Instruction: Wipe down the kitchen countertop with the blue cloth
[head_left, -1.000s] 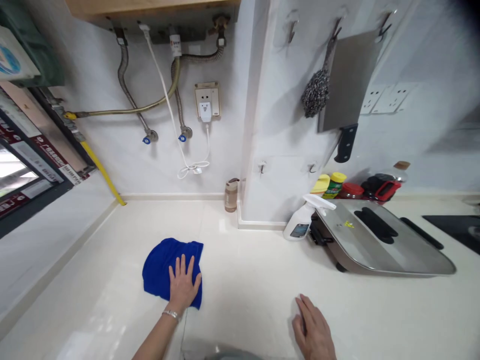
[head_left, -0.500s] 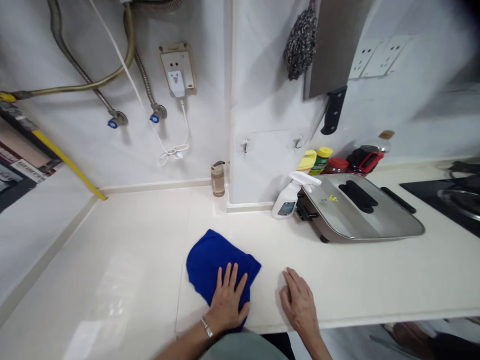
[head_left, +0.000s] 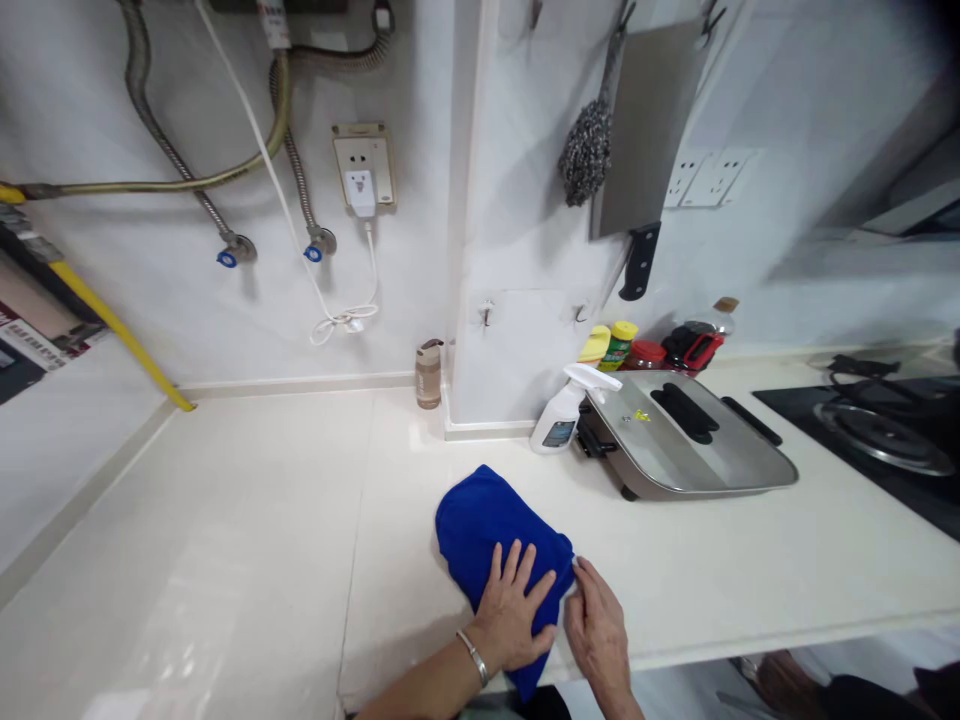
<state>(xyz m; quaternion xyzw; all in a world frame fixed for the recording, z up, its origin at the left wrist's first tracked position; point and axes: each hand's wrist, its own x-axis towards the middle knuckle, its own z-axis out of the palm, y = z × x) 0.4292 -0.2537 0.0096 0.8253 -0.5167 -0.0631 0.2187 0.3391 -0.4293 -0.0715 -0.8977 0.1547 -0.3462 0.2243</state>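
The left hand [head_left: 514, 615] lay spread on blue cloth [head_left: 480, 520]; the half-curled right hand [head_left: 598, 630] met its edge, grip unclear. Beyond stood a white spray bottle [head_left: 556, 420] and rectangular metal pan [head_left: 724, 455].

Bright, whitish light is washing over the counter [head_left: 270, 520], leaving pale glare at its lower left. The blue cloth [head_left: 486, 515] is reading as a nearly flat, saturated tone. A metal scrubber [head_left: 586, 155] is throwing a soft shadow on the wall [head_left: 517, 240]. The upper-right corner is darkening to black, and wide-angle distortion is stretching the edges.
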